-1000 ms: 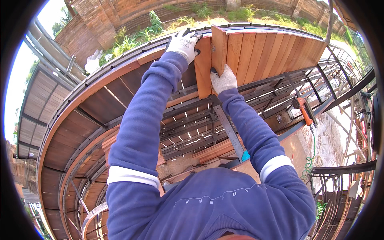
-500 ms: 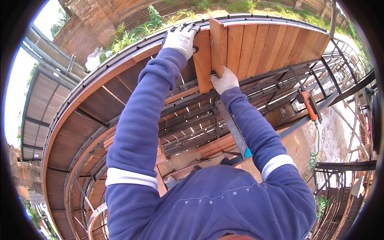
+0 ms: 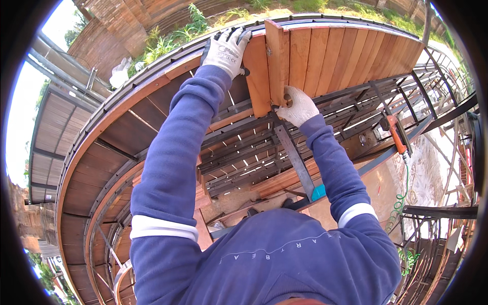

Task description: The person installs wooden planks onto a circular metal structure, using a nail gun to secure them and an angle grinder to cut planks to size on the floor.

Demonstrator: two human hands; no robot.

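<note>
The left hand, in a white glove with dark fingertips, has its fingers stretched out, slightly apart, at the outer left corner of a flat reddish-brown wooden plank. Just right of that, a narrow brown board set on edge has its near end at the curled, white-gloved right hand; whether this pinches the board I cannot tell. A row of fitted orange-brown slats adjoins on the right; a grey metal bar lies below. Compared with half a second ago, the right hand has turned and shifted rightward.
</note>
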